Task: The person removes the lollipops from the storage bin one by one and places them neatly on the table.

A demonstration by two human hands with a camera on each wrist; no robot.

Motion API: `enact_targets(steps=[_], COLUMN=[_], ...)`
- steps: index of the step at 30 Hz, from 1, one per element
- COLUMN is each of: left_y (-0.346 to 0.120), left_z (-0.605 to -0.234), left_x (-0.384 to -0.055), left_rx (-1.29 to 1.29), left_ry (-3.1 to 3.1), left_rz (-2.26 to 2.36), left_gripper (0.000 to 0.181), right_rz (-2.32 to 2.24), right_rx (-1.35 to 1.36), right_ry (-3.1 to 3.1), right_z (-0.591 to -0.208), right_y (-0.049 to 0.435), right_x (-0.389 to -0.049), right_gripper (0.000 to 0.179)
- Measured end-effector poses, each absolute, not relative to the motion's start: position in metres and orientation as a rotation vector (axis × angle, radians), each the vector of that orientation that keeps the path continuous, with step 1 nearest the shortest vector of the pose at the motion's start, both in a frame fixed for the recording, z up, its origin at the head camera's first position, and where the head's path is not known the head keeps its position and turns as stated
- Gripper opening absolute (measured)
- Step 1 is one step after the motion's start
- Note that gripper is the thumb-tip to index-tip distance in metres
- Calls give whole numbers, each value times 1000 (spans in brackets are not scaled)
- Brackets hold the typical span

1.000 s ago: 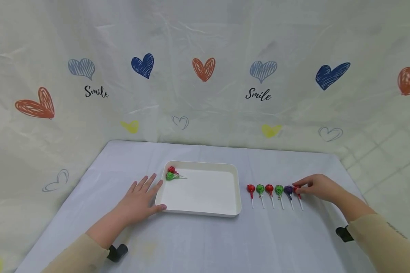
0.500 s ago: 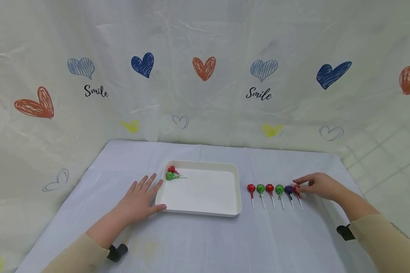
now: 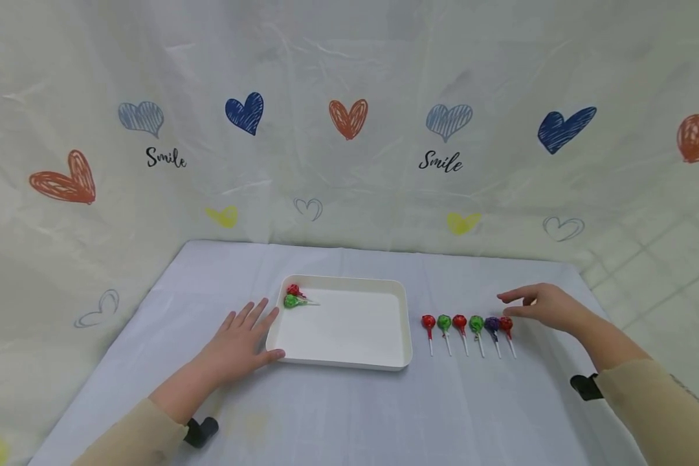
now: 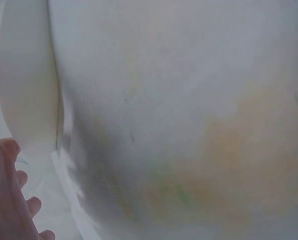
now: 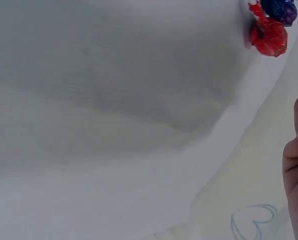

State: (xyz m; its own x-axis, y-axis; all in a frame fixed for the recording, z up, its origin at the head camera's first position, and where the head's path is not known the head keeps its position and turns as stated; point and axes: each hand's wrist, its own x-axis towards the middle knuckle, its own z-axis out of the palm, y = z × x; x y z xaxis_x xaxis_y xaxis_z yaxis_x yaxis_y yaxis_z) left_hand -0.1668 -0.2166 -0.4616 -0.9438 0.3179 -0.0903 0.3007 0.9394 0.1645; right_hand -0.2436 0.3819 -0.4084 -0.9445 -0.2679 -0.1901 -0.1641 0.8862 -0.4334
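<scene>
My left hand point(image 3: 233, 346) lies with fingers spread at the left edge of a white tray point(image 3: 338, 364), its fingertips and thumb touching the rim. Inside the tray's far left corner are a red lollipop point(image 3: 293, 289) and a green lollipop point(image 3: 291, 301). To the tray's right, several lollipops stand side by side in a row, sticks toward me. The row ends with a purple lollipop point(image 3: 492, 323) and a red lollipop point(image 3: 505, 324). Just beyond that last red one hovers my right hand point(image 3: 550, 309), thumb and forefinger apart, holding nothing. The right wrist view shows the red wrapper point(image 5: 270, 39) apart from the fingers.
A white cloth point(image 3: 349, 421) covers the table. Behind it hangs a pale backdrop point(image 3: 384, 194) printed with hearts and "Smile". A dark wrist camera point(image 3: 200, 432) sits at my left cuff, another camera point(image 3: 586, 387) at my right.
My right hand has let go of the rightmost red lollipop and risen slightly up and away from it. The left hand, the tray and the row look unmoved.
</scene>
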Motion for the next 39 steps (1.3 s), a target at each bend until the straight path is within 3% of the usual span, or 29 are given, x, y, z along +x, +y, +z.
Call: enact_targets(steps=[9,39], left_y=[-215,-216], left_z=[-460,-459], left_x=[-169,-167], left_rx=[470,483], left_ry=[2959,2968], left_rz=[213,250], left_gripper=[97,98], right_rz=[-645,-663], right_rx=[-368,-719], right_ry=[2812,2636], right_z=[-396,-380], right_y=[352,160], right_x=[-256,-300], right_gripper=[61,31])
